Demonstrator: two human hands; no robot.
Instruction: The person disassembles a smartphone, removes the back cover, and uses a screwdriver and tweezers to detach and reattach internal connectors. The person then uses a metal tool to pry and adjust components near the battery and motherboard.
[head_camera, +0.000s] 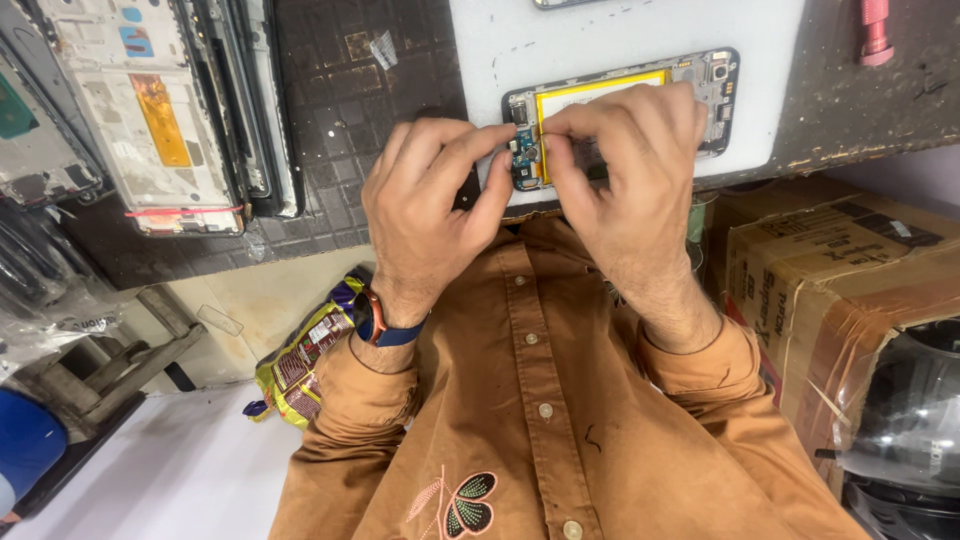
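An opened phone (700, 85) with its back off and a yellow battery (600, 90) lies on a white mat (620, 35) at the table's near edge. My left hand (430, 200), a blue-strapped watch on its wrist, rests thumb and forefinger on the phone's end at a small blue circuit board (527, 160). My right hand (630, 180) covers the phone's middle, with its thumb and forefinger pinched together at the same board. Whatever sits between those fingertips is too small to make out.
Several stripped phone frames and screens (150, 110) lie on a dark gridded mat (340, 120) to the left. A pink tool (876, 30) lies far right. Below the table are a cardboard box (840, 290), a yellow snack packet (300, 365) and a wooden stool (110, 365).
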